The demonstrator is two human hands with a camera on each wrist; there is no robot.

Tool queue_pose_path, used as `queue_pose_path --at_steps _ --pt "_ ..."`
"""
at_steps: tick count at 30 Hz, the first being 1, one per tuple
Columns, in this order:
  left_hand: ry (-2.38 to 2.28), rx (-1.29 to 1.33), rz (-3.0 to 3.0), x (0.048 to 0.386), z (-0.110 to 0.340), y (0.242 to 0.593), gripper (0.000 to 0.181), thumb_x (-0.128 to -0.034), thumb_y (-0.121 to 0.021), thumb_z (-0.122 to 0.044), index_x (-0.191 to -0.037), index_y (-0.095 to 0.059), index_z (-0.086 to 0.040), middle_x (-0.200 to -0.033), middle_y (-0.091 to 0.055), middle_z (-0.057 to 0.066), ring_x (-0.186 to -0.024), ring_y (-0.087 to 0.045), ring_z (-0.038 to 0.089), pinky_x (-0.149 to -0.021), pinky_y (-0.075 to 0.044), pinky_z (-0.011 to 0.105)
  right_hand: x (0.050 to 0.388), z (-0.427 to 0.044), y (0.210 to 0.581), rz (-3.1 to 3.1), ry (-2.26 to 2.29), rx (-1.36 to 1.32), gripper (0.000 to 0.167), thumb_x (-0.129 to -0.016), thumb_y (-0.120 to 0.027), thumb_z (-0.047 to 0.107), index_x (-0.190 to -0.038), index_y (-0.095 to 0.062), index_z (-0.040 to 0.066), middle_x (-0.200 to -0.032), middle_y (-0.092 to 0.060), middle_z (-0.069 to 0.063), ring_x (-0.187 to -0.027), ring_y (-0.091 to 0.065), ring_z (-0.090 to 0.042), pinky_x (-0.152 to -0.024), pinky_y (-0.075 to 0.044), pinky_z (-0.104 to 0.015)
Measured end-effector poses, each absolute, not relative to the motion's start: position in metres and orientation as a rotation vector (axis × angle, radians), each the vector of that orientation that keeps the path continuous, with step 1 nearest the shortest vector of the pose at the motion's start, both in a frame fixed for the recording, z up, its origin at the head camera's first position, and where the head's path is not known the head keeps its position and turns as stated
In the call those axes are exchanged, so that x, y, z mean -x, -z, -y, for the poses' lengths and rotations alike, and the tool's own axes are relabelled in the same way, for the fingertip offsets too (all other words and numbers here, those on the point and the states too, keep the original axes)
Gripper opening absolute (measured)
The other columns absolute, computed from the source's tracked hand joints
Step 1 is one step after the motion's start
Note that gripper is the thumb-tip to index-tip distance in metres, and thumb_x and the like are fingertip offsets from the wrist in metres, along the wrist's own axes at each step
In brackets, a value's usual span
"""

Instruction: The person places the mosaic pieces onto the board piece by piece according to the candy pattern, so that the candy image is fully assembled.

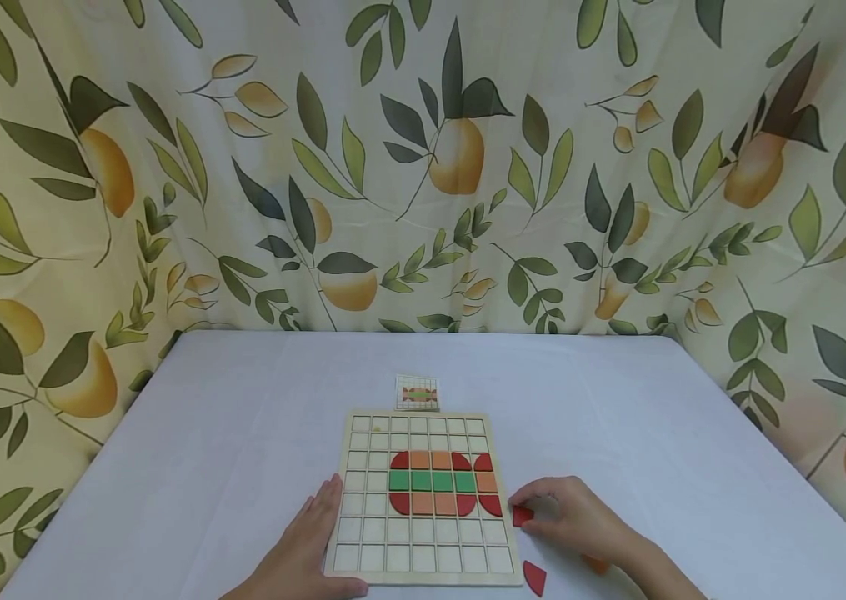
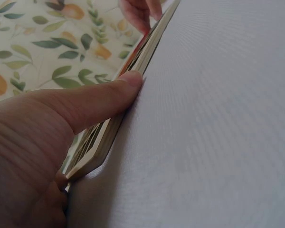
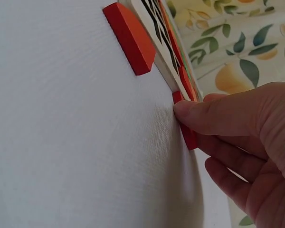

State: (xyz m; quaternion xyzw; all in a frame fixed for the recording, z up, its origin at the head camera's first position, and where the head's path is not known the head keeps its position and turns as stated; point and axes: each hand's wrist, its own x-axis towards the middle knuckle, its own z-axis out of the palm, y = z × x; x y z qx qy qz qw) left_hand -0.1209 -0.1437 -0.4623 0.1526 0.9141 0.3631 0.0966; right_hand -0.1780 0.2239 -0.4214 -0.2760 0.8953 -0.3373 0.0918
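Observation:
A wooden grid board (image 1: pixel 362 531) lies on the table, bearing a row of green squares (image 1: pixel 432 481) with orange squares (image 1: pixel 430 503) and red rounded pieces (image 1: pixel 399 503) above and below it. At its left side rests my left hand (image 1: pixel 295 550), fingers straight along the edge; the thumb (image 2: pixel 104 97) presses the near edge. Just off the board's right edge, my right hand (image 1: pixel 580 521) pinches a red piece (image 3: pixel 187 135) between thumb and fingers; they partly hide its shape. A loose red quarter-round piece (image 1: pixel 534 577) lies by the board's near right corner.
A small pattern card (image 1: pixel 417 392) lies behind the board. An orange piece (image 1: pixel 597 565) shows partly under my right wrist. White cloth (image 1: pixel 242 417) covers the table, and a leaf-and-fruit printed curtain (image 1: pixel 423 250) hangs behind it.

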Motion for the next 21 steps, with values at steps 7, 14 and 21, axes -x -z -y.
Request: queue_pose_path --at_steps 7,14,21 --pt "-1.065 -0.458 -2.708 0.121 0.143 0.463 0.124 -0.0607 -0.07 -0.064 -0.146 -0.006 0.0 -0.153 -0.008 0.011 -0.138 -0.004 0.028 -0.092 0.015 0.002 0.184 -0.229 0.426 -2.733 0.942 0.765 0.022 -0.078 -0.073 0.014 -0.099 -0.069 0.02 -0.095 -0.064 0.015 -0.089 -0.058 -0.007 -0.082 -0.05 -0.034" --pt "-1.072 -0.489 -2.718 0.121 0.144 0.463 0.125 -0.0606 -0.07 -0.065 -0.146 -0.007 0.002 -0.152 -0.009 0.013 -0.138 -0.005 0.03 -0.093 0.015 0.003 0.193 -0.232 0.428 -2.753 0.932 0.698 0.022 -0.078 -0.073 0.013 -0.099 -0.07 0.018 -0.096 -0.064 0.013 -0.093 -0.058 -0.011 -0.082 -0.05 -0.037" --pt "-1.073 -0.473 -2.718 0.12 0.143 0.462 0.125 -0.0601 -0.069 -0.066 -0.146 -0.007 0.001 -0.152 -0.009 0.013 -0.138 -0.004 0.029 -0.092 0.015 0.002 0.198 -0.229 0.421 -2.736 0.924 0.727 0.026 -0.078 -0.071 0.005 -0.101 -0.07 0.015 -0.1 -0.065 0.009 -0.098 -0.058 -0.014 -0.086 -0.047 -0.043"
